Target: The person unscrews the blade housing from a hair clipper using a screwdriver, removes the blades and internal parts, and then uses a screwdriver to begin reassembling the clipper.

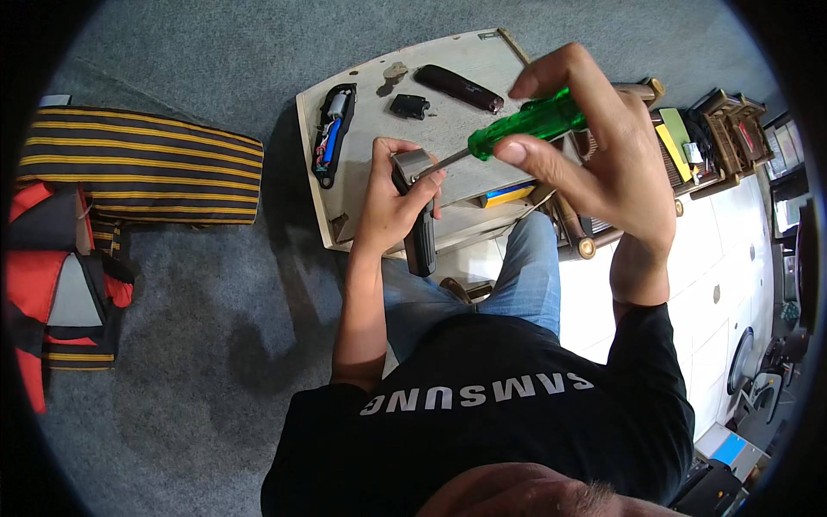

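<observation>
The left hand (386, 211) grips a long black gadget with a silver metal end (420, 246) at the pale table's (465, 65) six o'clock edge. From two o'clock, the right hand (616, 159) holds a see-through green screwdriver (527, 126). Probably screw work, needing steady turning.

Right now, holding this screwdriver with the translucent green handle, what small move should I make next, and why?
I'd probably ease the thumb of your left hand slightly back from the screwdriver: its thin metal shaft points at the black device with a silver metal head, close beside that thumb, so if your right hand slipped, the shaft might catch it.
</observation>
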Demonstrator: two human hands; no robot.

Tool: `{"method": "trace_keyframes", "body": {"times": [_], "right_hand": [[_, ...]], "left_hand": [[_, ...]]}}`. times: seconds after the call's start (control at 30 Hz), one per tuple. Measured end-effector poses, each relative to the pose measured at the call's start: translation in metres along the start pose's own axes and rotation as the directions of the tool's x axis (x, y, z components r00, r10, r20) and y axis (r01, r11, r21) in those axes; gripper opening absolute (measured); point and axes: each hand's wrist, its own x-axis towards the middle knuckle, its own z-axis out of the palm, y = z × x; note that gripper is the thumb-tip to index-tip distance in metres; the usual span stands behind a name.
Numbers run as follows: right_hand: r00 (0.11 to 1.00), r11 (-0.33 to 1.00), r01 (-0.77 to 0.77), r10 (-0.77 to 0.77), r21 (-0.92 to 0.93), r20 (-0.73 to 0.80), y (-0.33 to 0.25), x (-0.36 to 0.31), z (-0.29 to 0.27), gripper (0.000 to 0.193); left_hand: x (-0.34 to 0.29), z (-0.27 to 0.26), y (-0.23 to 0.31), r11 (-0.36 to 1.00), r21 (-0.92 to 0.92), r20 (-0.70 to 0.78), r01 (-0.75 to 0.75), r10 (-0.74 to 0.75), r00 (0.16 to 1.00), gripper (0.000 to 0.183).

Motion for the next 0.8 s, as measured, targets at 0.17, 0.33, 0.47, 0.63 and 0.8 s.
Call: {"method": "trace_keyframes", "body": {"times": [0.17,0.33,0.47,0.63,0.8], "right_hand": [[0.996,0.997,0.079,-0.080,-0.016,-0.033,-0.004,-0.004,-0.003,0.030],[0.972,0.985,0.160,-0.146,0.067,-0.185,-0.002,0.002,0.007,0.039],[1.000,1.000,0.014,-0.013,-0.020,0.028,-0.005,-0.008,-0.006,0.043],[0.999,0.997,0.039,-0.038,0.063,-0.013,-0.004,-0.009,-0.004,0.039],[1.000,1.000,0.022,-0.022,-0.019,0.003,-0.006,-0.009,-0.007,0.036]], "left_hand": [[-0.004,0.004,-0.001,1.000,-0.019,-0.014,0.024,-0.025,1.000,0.042],[-0.001,0.004,0.001,1.000,-0.006,-0.006,0.012,-0.012,1.000,0.042],[-0.001,0.000,0.001,1.000,-0.015,-0.019,0.022,-0.022,1.000,0.042],[0.000,0.002,0.002,1.000,0.007,-0.022,0.007,-0.007,1.000,0.039],[-0.001,-0.001,0.000,1.000,-0.007,-0.025,0.019,-0.019,1.000,0.045]]}}
